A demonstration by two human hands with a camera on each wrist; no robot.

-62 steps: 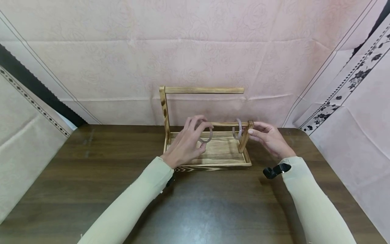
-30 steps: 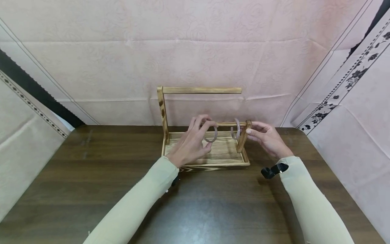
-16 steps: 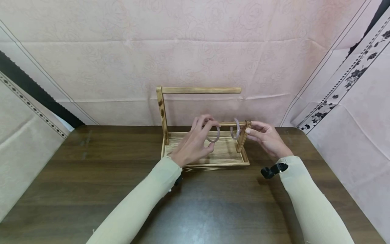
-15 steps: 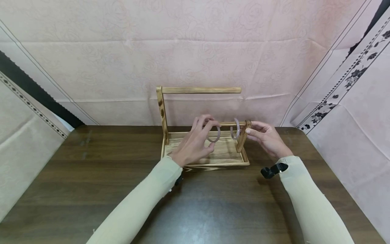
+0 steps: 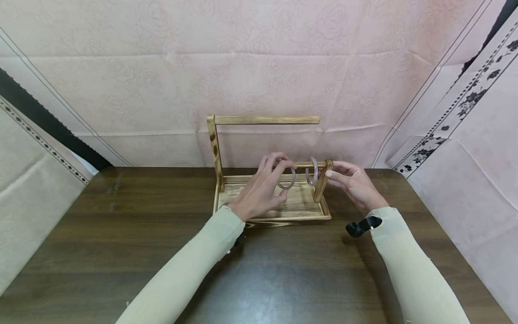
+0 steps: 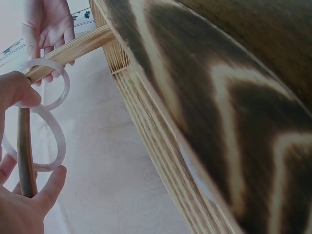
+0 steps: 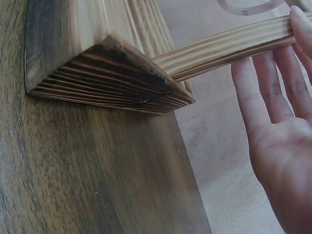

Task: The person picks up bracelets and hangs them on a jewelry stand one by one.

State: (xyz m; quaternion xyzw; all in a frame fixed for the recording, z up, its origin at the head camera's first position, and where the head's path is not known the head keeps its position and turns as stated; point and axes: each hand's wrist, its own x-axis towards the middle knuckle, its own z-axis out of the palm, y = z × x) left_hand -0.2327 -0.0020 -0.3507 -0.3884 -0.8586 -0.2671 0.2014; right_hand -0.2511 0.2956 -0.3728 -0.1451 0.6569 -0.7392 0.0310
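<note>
My left hand (image 5: 263, 191) holds a pale lilac bangle (image 5: 286, 187) by its edge, over the tray of a wooden bangle stand. In the left wrist view that bangle (image 6: 59, 139) appears to encircle the stand's lower rod (image 6: 25, 146). A second bangle (image 5: 316, 171) hangs on the same rod, close to the short post. The right hand (image 5: 356, 184) grips the top of this post (image 5: 321, 189), thumb in front and fingers behind. The right wrist view shows the thumb and fingers of the hand (image 7: 282, 136) at the post's end (image 7: 224, 46). My left hand hides part of the lower rod.
A taller post (image 5: 217, 150) on the stand's left carries an upper rod (image 5: 267, 120) with nothing on it. The shallow tray (image 5: 301, 218) rests on a dark wooden table (image 5: 162, 225). Pink patterned cloth (image 5: 259, 81) hangs behind the table.
My left hand has moved rightward along the lower rod with its bangle, nearer the second one. The right hand keeps its grip on the post, and the view has shifted slightly.
</note>
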